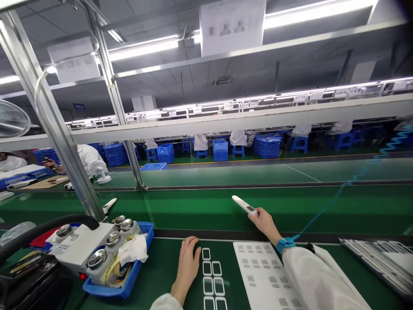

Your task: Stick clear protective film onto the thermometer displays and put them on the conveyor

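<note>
So the thing in hand is a slim white plastic handheld device (pixel 245 206) with a small dark rectangular display near its gripped end. It's out over the glossy green conveyor belt (pixel 190 209), past the near work surface. Its long axis runs on a slant: the free rounded tip points away and to the left, and the display end comes back to the right, toward the wearer. Can't tell how much gap there is between it and the belt.

The right hand (pixel 265 224) is closed around that near end, fingers wrapped on it and the rest of the body sticking out free. There's a bright blue wrist strap (pixel 285 243) on that arm, with a coiled light-blue cord (pixel 335 193) running up to the right.

The left hand (pixel 187 262) isn't gripping anything that I can see. It's palm down on the dark green work surface (pixel 164 267), fingers stretched out and pointing away, thumb a bit apart. Just right of it are white rounded-rectangle frames (pixel 213 286) in two columns; can't tell if the thumb touches the top one. Further right, a white sheet with grey square patches (pixel 247 262) lies partly under the right sleeve.
</note>
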`<move>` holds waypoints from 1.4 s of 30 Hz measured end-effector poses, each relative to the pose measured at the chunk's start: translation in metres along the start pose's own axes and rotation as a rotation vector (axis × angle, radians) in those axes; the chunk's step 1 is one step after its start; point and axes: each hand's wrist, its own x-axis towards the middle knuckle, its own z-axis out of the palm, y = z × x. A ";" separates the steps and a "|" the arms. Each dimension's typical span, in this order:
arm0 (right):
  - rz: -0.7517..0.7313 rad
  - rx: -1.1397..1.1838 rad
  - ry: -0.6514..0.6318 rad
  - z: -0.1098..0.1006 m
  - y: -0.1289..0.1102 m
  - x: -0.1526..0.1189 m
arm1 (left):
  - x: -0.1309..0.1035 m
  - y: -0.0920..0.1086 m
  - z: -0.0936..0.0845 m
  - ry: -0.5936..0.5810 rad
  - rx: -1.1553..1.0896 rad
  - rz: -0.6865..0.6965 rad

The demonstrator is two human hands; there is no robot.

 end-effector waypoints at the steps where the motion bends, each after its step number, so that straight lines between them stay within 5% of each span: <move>1: 0.031 -0.003 0.028 0.004 0.002 0.009 | -0.001 -0.001 0.001 -0.002 0.013 0.002; 7: 0.016 0.030 0.093 0.026 0.002 0.014 | -0.003 -0.003 0.004 -0.031 0.103 0.025; 17: -0.423 0.297 -0.307 0.100 -0.075 -0.040 | -0.016 0.016 -0.001 0.043 0.074 -0.011; 22: -0.334 0.662 -0.414 0.092 -0.090 -0.031 | -0.016 0.020 -0.002 0.044 -0.188 -0.168; 26: -0.276 0.721 -0.407 0.075 -0.095 -0.027 | -0.011 0.019 0.002 0.100 -0.241 -0.172; 32: -0.222 0.700 -0.278 0.061 -0.103 -0.035 | -0.009 0.020 0.001 0.016 -0.488 -0.146; 42: -0.097 0.487 -0.678 0.067 -0.086 -0.086 | -0.021 0.039 -0.007 -0.091 -0.736 -0.004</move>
